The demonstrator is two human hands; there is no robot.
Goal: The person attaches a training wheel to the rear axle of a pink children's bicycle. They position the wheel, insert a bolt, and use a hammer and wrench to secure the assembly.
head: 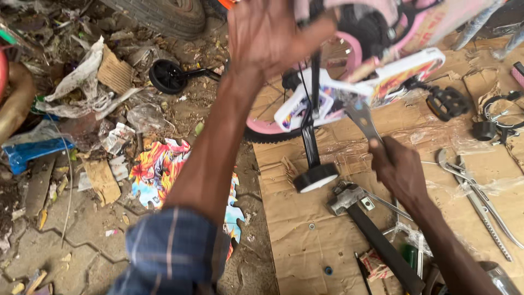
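Left hand [267, 33]: we clamp the pink child's bicycle [371, 82], a stiff, light frame.
Right hand [397, 166]: closed around the wrench [363, 117], rigid steel, over the cardboard [305, 246] sheet's middle.
Hold: we judge the frame tube safest.

Daylight falls evenly on an outdoor floor of grey interlocking pavers [60, 246], dusty and cracked. Flattened brown cardboard [305, 246] covers the ground on the right. Along the left and top lies litter: torn paper [82, 76], plastic wrap [142, 116], a blue scrap [30, 152]. A car tyre [164, 15] sits at the top edge.
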